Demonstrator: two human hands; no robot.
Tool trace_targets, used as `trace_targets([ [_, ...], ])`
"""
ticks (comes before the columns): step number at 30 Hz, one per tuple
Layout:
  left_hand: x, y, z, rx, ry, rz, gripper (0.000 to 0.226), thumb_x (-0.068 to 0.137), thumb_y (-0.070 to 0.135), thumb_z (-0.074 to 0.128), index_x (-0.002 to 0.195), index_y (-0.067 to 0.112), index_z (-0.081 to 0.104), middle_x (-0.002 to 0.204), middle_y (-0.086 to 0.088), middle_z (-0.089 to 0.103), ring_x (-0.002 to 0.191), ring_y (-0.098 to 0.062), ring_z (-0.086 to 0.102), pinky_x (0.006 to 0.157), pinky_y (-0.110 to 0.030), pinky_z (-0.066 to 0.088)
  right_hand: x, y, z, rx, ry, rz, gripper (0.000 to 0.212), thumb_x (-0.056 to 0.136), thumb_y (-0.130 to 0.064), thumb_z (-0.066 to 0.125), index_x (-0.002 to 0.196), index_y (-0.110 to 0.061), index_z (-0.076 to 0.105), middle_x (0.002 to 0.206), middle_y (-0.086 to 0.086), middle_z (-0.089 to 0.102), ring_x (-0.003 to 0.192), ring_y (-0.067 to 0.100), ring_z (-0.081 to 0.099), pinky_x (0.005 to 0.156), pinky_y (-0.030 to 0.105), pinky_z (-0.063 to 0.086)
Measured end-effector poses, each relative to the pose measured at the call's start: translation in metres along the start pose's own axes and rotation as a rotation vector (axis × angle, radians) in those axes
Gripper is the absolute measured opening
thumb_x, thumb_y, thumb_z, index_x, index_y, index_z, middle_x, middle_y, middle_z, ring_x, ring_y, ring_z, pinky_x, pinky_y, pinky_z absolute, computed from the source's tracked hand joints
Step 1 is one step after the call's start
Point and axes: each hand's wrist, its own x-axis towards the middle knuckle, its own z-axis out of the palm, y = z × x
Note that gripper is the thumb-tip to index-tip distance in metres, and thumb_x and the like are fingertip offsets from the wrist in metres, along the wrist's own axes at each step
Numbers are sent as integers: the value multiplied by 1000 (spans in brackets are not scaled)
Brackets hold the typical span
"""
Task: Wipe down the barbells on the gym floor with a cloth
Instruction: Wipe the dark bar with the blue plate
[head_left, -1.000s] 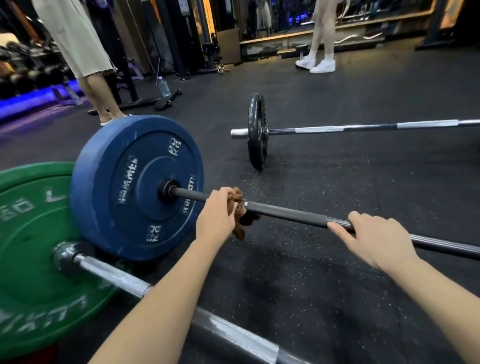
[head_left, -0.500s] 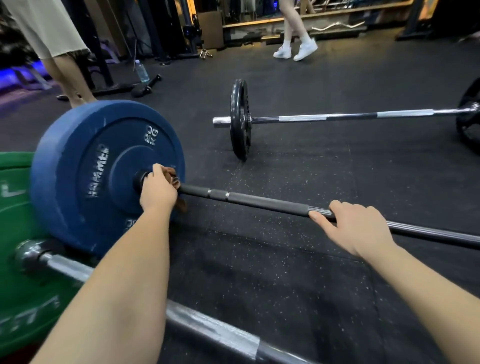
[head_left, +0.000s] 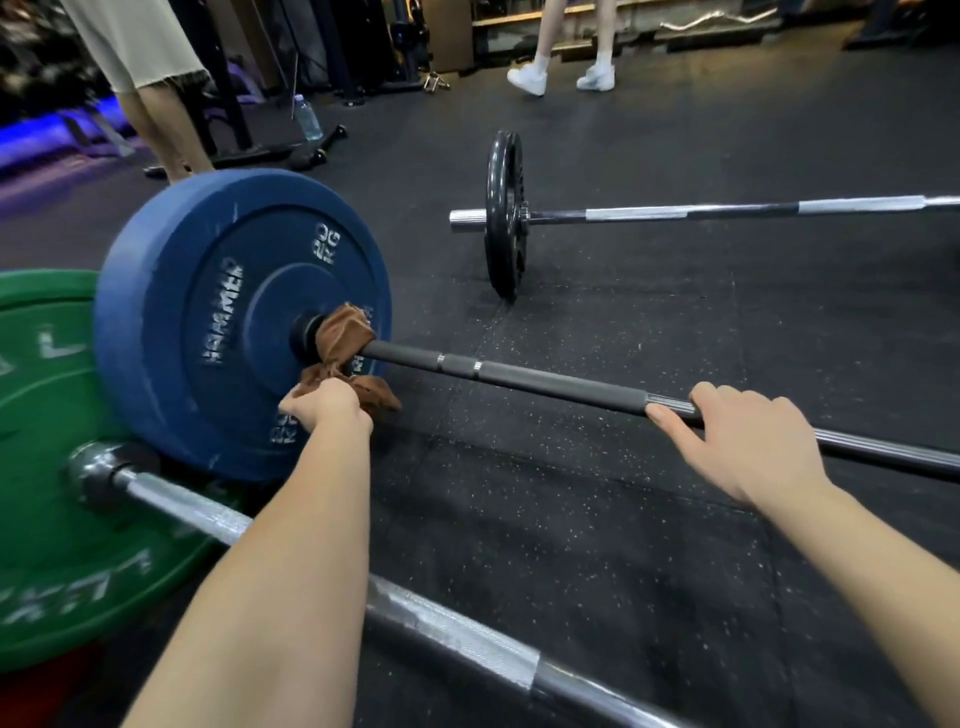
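The brown cloth (head_left: 343, 338) hung looped over the black steel barbell shaft (head_left: 545, 382), right against the collar where the shaft met the big blue rubber bumper plate (head_left: 208, 312), its two ends gathered underneath. Half a second before, the left hand (head_left: 324, 408) had been clamped over the top of the bar at that same spot with the cloth hidden under the palm; now it had dropped below the shaft and the cloth showed draped across the metal. A second back, that hand had been farther out along the bar, away from the plate. It was closed in a fist round the bunched ends of the cloth, just in front of the plate's lower face. The right hand (head_left: 743, 441) had kept its place well along the shaft, where the smooth sleeve gave way to bright ribbed steel; its fingers curled over the top of the bar and the thumb lay stretched along the near side, pointing towards the plate. Nearer to the person, a silver knurled barbell (head_left: 447, 631) ran across the speckled black rubber floor (head_left: 623, 545) from a green bumper plate (head_left: 52, 467). Beyond lay a third bar carrying thin black iron plates (head_left: 504, 218). By the racks stood a clear water bottle (head_left: 308, 118), a bystander in beige shorts (head_left: 156, 119), and someone in white trainers (head_left: 530, 80).
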Motion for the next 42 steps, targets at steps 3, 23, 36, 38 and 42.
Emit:
trace_targets([
  [3,1,1,2,64,-47,31,34,94,-8,46,116,15,56,110,-6,64,71,-17,62,57,-32,53,-1,-1,0,-10,36,-5,58,94,-75,10,77,-26,35,68,-11,41,68,22,46,66,37,33],
  [23,-7,53,30,-165,-206,-257,69,83,64,62,114,2,61,72,-11,71,65,-30,71,74,-45,60,5,-4,-17,43,-154,24,60,92,-75,8,86,-24,40,82,-8,47,81,23,53,74,38,35],
  [36,44,-11,38,-35,-307,-244,142,25,84,89,150,36,42,125,-5,68,97,-37,75,78,-60,58,4,-2,-10,25,-153,16,57,95,-74,9,81,-26,35,79,-10,49,79,23,54,76,39,39],
  [38,25,-6,36,-96,-316,-223,123,38,69,97,142,33,40,121,-9,68,93,-40,76,80,-66,57,5,-1,-12,38,-170,9,56,95,-74,9,79,-26,32,78,-10,48,77,22,51,78,39,41],
  [42,16,-15,35,-144,-342,-206,109,34,53,104,124,30,48,116,-9,75,92,-33,77,86,-59,58,7,-2,-17,64,-195,15,57,95,-75,9,79,-26,34,77,-10,50,74,21,53,79,40,43],
])
